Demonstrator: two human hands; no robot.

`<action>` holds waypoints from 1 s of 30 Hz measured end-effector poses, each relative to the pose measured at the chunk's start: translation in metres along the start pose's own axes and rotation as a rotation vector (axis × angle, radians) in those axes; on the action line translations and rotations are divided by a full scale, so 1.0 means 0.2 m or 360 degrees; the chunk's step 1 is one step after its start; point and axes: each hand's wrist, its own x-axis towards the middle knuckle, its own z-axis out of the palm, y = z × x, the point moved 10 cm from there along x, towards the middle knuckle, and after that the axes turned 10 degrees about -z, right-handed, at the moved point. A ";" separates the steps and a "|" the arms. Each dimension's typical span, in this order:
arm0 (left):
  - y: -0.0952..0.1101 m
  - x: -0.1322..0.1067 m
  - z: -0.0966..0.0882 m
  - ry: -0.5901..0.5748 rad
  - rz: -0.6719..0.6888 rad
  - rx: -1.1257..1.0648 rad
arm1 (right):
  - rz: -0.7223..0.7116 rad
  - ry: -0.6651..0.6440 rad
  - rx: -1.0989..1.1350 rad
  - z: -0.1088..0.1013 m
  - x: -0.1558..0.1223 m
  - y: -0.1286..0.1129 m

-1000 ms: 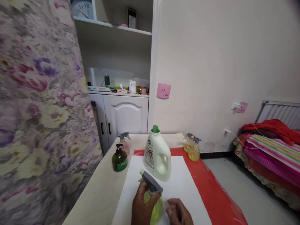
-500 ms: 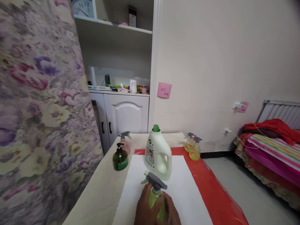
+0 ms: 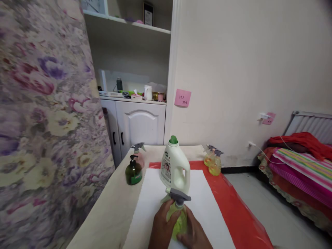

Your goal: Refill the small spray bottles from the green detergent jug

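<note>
Between my two hands is a spray bottle [image 3: 179, 221] with yellow-green liquid and a grey trigger head, near the front of the white sheet. My left hand [image 3: 163, 221] wraps its left side, the thumb across the front. My right hand [image 3: 194, 230] closes round the right side, fingers low on the bottle. Whether its base touches the sheet cannot be made out. Just behind it stands a pale green detergent jug [image 3: 174, 166] with a green cap and a side handle, upright on the white sheet [image 3: 150, 197].
A dark green pump bottle [image 3: 133, 171] and a pink spray bottle [image 3: 139, 157] stand on the table's left. Two yellow spray bottles [image 3: 214, 166] stand at the back right on the red sheet [image 3: 230, 204]. A floral curtain [image 3: 52, 121] hangs at left; a bed [image 3: 298, 166] is at right.
The spray bottle and both hands have shifted slightly right, and its trigger head has turned a little. More of the bottle's body shows between my hands. The view has tilted slightly.
</note>
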 end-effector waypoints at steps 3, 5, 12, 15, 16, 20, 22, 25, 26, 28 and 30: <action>-0.07 0.01 0.03 -0.0111 -0.0068 0.0041 | -0.0035 0.0075 -0.0035 -0.01 -0.03 0.05; -0.11 0.01 0.03 -0.0186 -0.0101 0.0038 | -0.0095 0.0205 0.0010 -0.02 -0.04 0.09; -0.23 -0.01 -0.04 -0.0222 -0.0155 0.0119 | -0.0164 0.0640 -0.0167 0.02 -0.08 0.12; -0.25 -0.02 -0.04 -0.0251 -0.0097 0.0131 | -0.0186 0.0754 -0.0219 0.05 -0.07 0.07; -0.25 -0.03 -0.03 -0.0254 -0.0077 0.0130 | -0.0170 0.0780 -0.0225 0.06 -0.06 0.05; -0.24 -0.03 -0.02 -0.0243 -0.0003 0.0158 | -0.0030 0.0875 -0.0241 0.08 -0.02 0.04; -0.23 -0.02 -0.03 -0.0214 0.0021 0.0194 | -0.0001 0.0918 -0.0215 0.07 0.00 0.03; -0.22 -0.01 -0.04 -0.0204 0.0058 0.0214 | -0.0062 0.0936 -0.0157 0.04 0.02 0.03; -0.23 -0.01 -0.04 -0.0211 0.0061 0.0200 | -0.0084 0.0933 -0.0138 0.03 0.02 0.03; -0.26 0.01 -0.04 -0.0219 0.0044 0.0170 | -0.0094 0.0943 -0.0110 -0.03 0.02 0.05; -0.30 0.03 -0.04 -0.0206 0.0028 0.0182 | -0.0083 0.0951 -0.0085 -0.12 0.01 0.06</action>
